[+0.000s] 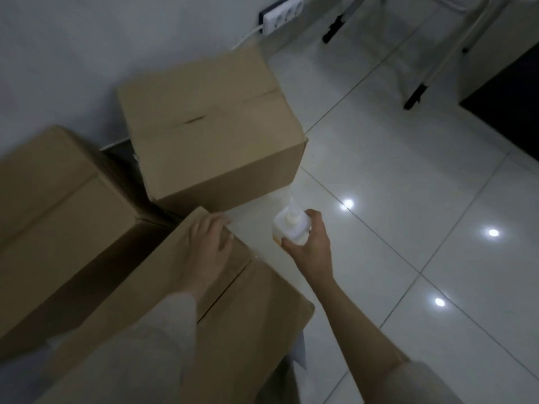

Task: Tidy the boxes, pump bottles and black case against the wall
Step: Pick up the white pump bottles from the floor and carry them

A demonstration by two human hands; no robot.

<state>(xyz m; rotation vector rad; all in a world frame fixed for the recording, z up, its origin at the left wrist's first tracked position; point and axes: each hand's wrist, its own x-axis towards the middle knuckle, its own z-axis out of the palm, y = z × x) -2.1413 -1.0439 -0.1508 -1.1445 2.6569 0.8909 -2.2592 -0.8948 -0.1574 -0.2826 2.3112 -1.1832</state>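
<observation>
Three brown cardboard boxes stand on the white tiled floor. The far box [210, 123] sits close to the wall. A second box [55, 217] is at the left, also near the wall. The nearest box [239, 310] lies below me, and my left hand [208, 243] rests flat on its top at the far corner. My right hand [310, 243] grips a white pump bottle [291, 225] from above, just right of that corner and in front of the far box. A dark gap [122, 161] shows between the far and left boxes; I cannot tell what is in it.
A white socket strip [281, 16] with a cable is on the wall at the top. Black-footed furniture legs [415, 96] stand at the upper right, beside a dark panel [507, 100]. Glossy tiles with lamp reflections spread to the right.
</observation>
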